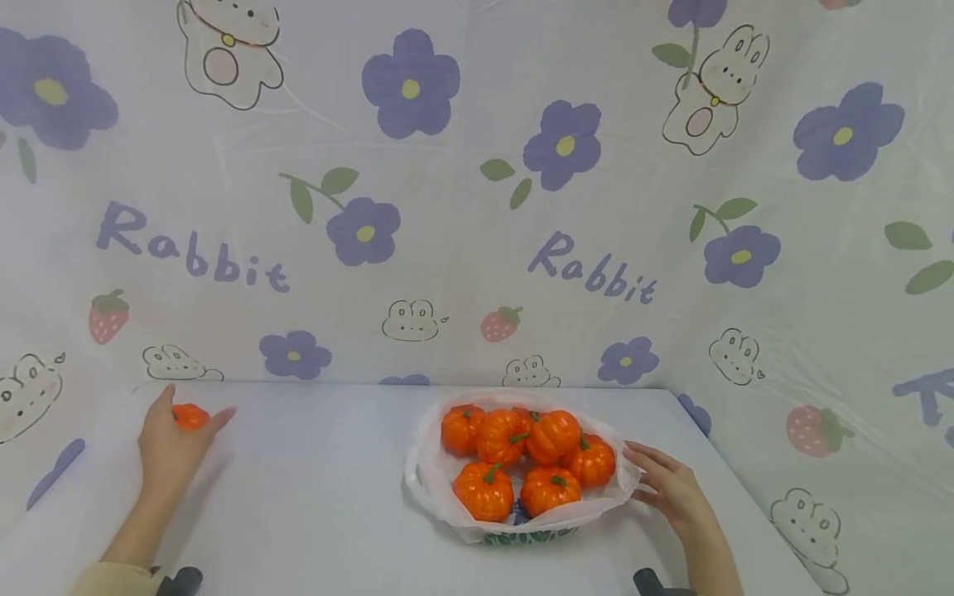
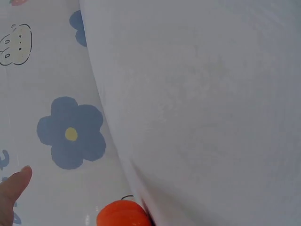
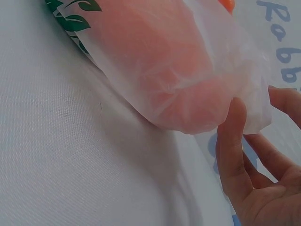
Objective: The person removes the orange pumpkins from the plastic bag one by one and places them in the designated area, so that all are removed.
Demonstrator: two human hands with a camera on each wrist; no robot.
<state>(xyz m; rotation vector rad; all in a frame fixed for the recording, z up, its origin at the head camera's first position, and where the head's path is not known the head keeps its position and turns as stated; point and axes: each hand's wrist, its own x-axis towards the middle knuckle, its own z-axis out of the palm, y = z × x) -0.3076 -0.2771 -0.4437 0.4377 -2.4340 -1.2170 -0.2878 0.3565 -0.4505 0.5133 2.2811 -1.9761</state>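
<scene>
At the table's far left, my left hand (image 1: 173,443) is spread around a small orange pumpkin (image 1: 190,416), thumb and fingers wide apart. In the left wrist view, one finger (image 2: 16,186) stands apart from the pumpkin (image 2: 123,214), which is cut off by the bottom edge. Right of centre, several orange pumpkins (image 1: 486,492) with green stems sit in a whitish, translucent plastic bag (image 1: 440,507) with a wide-open mouth. My right hand (image 1: 667,488) holds the bag's right edge. In the right wrist view, the plastic (image 3: 256,110) lies between thumb and index finger.
Green leaf print (image 1: 531,537) shows below the bag's front edge. A white cloth covers the table (image 1: 313,497). Behind and to the right hangs a white curtain (image 1: 462,165) printed with rabbits, purple flowers and strawberries, meeting the table's back edge.
</scene>
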